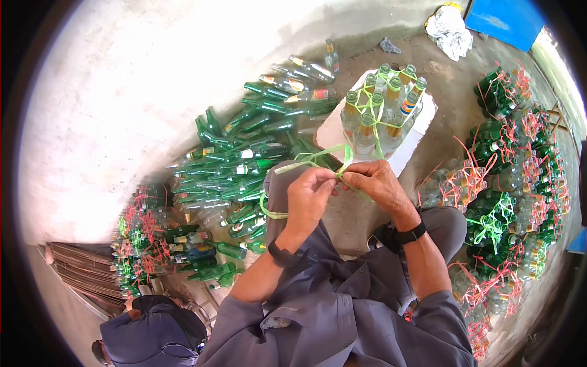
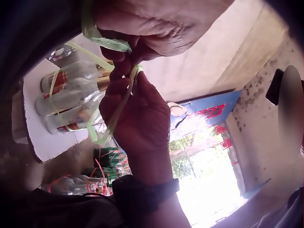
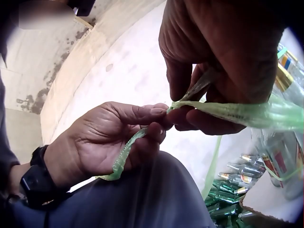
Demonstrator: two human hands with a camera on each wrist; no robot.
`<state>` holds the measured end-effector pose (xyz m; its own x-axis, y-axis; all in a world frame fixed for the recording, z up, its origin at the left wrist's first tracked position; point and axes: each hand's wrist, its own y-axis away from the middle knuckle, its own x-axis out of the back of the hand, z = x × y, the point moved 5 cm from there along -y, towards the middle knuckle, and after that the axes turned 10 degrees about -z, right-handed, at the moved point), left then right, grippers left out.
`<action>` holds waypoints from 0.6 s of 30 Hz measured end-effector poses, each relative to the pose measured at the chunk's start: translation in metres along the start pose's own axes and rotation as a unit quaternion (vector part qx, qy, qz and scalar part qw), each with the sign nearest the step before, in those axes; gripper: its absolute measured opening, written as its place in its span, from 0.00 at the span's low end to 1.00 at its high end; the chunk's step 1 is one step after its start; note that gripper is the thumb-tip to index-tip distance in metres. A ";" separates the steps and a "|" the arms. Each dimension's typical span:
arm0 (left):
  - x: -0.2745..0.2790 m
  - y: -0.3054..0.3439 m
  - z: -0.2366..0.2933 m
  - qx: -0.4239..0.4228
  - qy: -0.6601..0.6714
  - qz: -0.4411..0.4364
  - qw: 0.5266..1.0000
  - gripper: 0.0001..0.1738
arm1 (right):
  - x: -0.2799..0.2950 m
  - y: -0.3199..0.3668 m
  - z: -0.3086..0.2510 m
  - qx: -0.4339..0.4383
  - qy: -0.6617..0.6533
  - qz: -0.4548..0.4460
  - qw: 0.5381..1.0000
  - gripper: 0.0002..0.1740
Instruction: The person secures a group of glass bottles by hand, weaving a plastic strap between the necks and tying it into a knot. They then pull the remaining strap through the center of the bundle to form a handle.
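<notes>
In the head view my left hand (image 1: 307, 200) and right hand (image 1: 380, 185) meet above my lap, fingertips close together. Each pinches a light green plastic strip (image 1: 347, 156) between thumb and fingers. A knot-like bunching of the strip shows between the fingertips in the right wrist view, and one strip end (image 3: 122, 156) hangs across the left palm. Just beyond my hands stands a cluster of upright clear glass bottles (image 1: 394, 104), with green strip looped around their necks. The bottles rest on a white block (image 1: 422, 129).
Loose green and clear bottles (image 1: 251, 153) lie heaped along the wall to the left. Bundles of bottles tied with red and green strip (image 1: 520, 168) line the right side. More tied bundles (image 1: 142, 229) and thin brown rods (image 1: 85, 269) lie at the left. A white cloth (image 1: 449, 32) lies at the back.
</notes>
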<state>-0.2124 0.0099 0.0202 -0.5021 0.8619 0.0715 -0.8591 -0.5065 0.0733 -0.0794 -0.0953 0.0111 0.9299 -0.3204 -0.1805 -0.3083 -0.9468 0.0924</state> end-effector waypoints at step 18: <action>-0.001 0.003 -0.004 -0.021 0.001 0.016 1.000 0.11 | 0.000 -0.004 0.013 -0.007 0.004 0.008 1.000 0.09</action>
<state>-0.2145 0.0074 0.0163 -0.5302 0.8448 0.0719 -0.8456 -0.5331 0.0282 -0.0808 -0.0922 -0.0023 0.9266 -0.3346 -0.1715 -0.3198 -0.9412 0.1086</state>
